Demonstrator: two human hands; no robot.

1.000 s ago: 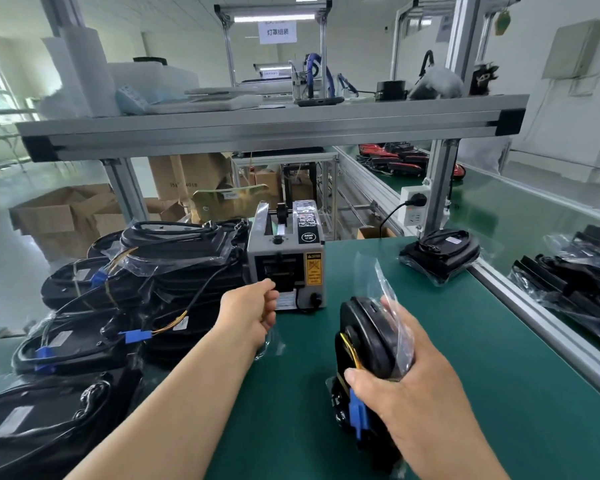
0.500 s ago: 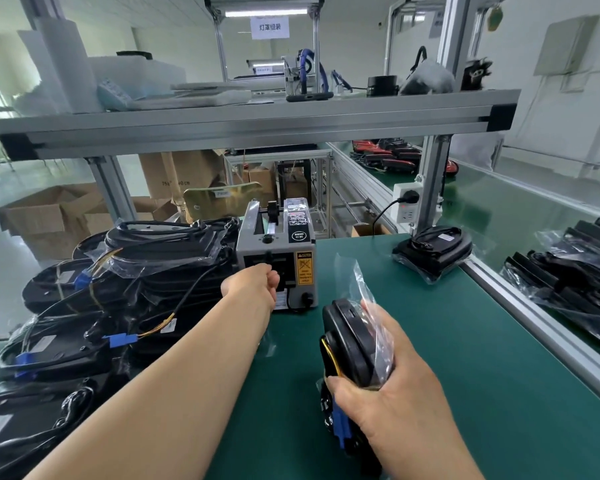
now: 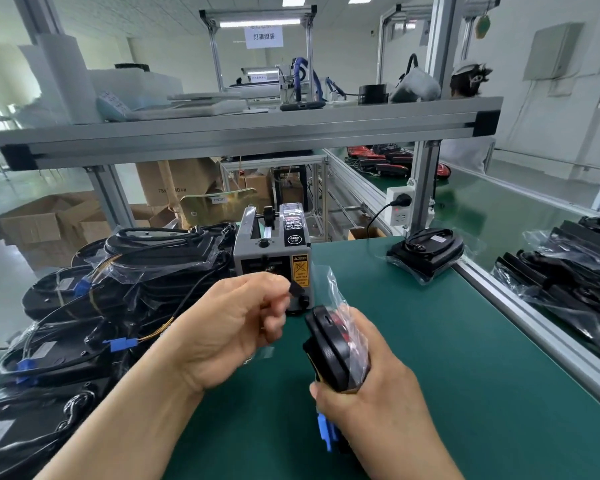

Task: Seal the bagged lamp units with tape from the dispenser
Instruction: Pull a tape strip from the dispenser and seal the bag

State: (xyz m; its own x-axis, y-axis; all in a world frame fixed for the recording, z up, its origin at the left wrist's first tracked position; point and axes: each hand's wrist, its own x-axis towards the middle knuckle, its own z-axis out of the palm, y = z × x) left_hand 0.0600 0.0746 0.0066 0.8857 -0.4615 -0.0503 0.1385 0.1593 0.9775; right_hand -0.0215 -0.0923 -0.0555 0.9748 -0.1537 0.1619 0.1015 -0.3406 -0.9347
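– Bagged lamp unit (image 3: 333, 351): where is it, and how many are in hand?
– One. It stands on edge on the green mat (image 3: 464, 358), just in front of the tape dispenser (image 3: 274, 258). The right hand (image 3: 371, 403) grips it, fingers wrapped round bag and housing, thumb on the near edge. The bag's open end sticks up above the fingers, and one blue connector (image 3: 324, 431) hangs below the thumb.
– And the other hand?
– The left hand (image 3: 232, 327) hovers between dispenser and unit, fingers curled in, thumb pressed to the forefinger. One clear strip (image 3: 264, 353) shows under the curled fingers. Exactly where it is pinched, I cannot tell.
– How many dispensers?
– One, grey, with one yellow caution label (image 3: 300, 271), at the mat's far edge.
– Other units?
– One lone bagged unit (image 3: 430, 247) lies near the aluminium post (image 3: 426, 188), well apart to the right. The left pile (image 3: 84, 323) reaches the dispenser's left side. Its units overlap too much for an exact count, though three more blue connectors (image 3: 123, 344) show in it. Another heap (image 3: 568, 271) lies beyond the rail (image 3: 520, 317).
– Anything on the post?
– One socket (image 3: 400, 209) with one plug in it.
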